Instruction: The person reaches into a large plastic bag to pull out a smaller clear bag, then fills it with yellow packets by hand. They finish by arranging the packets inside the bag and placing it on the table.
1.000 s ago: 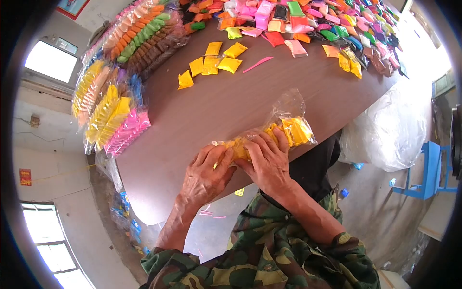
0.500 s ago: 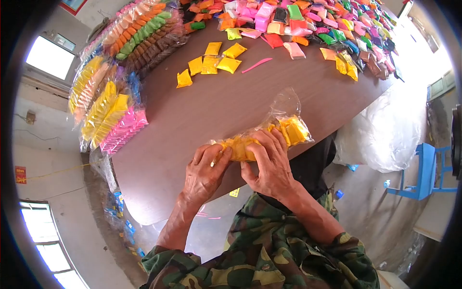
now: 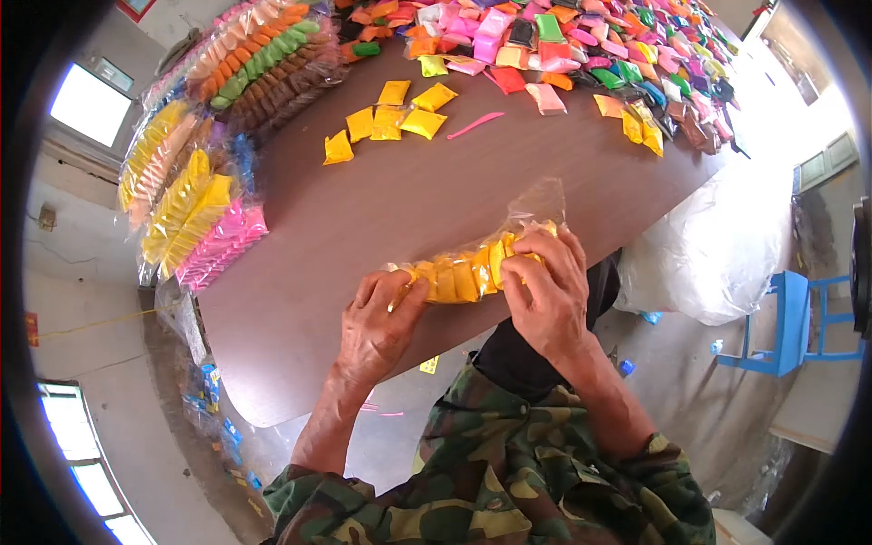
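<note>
A long clear plastic bag (image 3: 463, 275) filled with a row of yellow packets lies near the table's front edge. My left hand (image 3: 381, 318) is closed on the bag's left end, with a small whitish stick-like thing between its fingers. At the bag's right end, my right hand (image 3: 549, 286) has its fingers curled over the last packets. The bag's loose clear end (image 3: 538, 200) stands up beyond my right hand. Farther back lie several loose yellow packets (image 3: 386, 123) and a pink plastic strip (image 3: 475, 125).
Filled bags of colored packets (image 3: 195, 218) line the left of the brown table (image 3: 327, 236). A large pile of mixed packets (image 3: 563, 45) covers its back. To the right are a big clear plastic bag (image 3: 699, 245) and a blue stool (image 3: 788, 322).
My right hand has moved right along the bag to its right end, uncovering the middle packets. My left hand stays at the left end. The whole view has shifted slightly.
</note>
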A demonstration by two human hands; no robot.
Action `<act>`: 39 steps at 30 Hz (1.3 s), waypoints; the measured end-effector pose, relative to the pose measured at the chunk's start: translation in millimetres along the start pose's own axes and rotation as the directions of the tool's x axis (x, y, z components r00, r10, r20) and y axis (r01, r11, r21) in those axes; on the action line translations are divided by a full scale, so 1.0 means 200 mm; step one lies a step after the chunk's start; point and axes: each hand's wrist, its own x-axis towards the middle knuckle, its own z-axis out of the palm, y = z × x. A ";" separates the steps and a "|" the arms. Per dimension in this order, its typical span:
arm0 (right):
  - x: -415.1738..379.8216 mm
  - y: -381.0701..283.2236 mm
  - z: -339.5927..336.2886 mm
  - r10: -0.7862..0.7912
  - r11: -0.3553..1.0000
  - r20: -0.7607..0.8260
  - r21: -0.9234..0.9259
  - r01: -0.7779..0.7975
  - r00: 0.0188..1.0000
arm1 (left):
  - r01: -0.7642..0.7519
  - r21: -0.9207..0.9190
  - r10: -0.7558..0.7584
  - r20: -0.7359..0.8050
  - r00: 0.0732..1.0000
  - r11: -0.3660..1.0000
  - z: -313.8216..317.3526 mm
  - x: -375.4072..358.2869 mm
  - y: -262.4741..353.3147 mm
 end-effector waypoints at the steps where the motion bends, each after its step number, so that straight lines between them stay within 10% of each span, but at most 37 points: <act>1: 0.00 0.02 -0.01 0.001 0.999 0.007 -0.054 0.000 1.000 | 0.005 -0.004 -0.006 -0.002 1.000 1.000 0.00 0.00 0.00; 21: 0.35 0.37 -0.11 0.002 0.996 0.562 0.072 -0.051 0.827 | 0.078 -0.105 -0.069 0.080 0.994 0.991 -0.03 0.06 -0.02; 24: 0.30 0.42 -0.10 0.147 0.971 0.389 0.120 -0.208 0.909 | 0.117 -0.125 -0.104 0.106 0.989 0.985 -0.04 0.08 -0.02; 33: 0.23 0.57 -0.21 0.325 0.542 0.698 0.415 -0.730 0.638 | 0.156 -0.108 -0.140 0.139 0.980 0.982 -0.03 0.09 -0.01; 39: 0.31 0.60 -0.16 0.267 0.583 0.755 0.368 -0.724 0.599 | 0.176 -0.106 -0.157 0.167 0.973 0.979 -0.03 0.11 0.00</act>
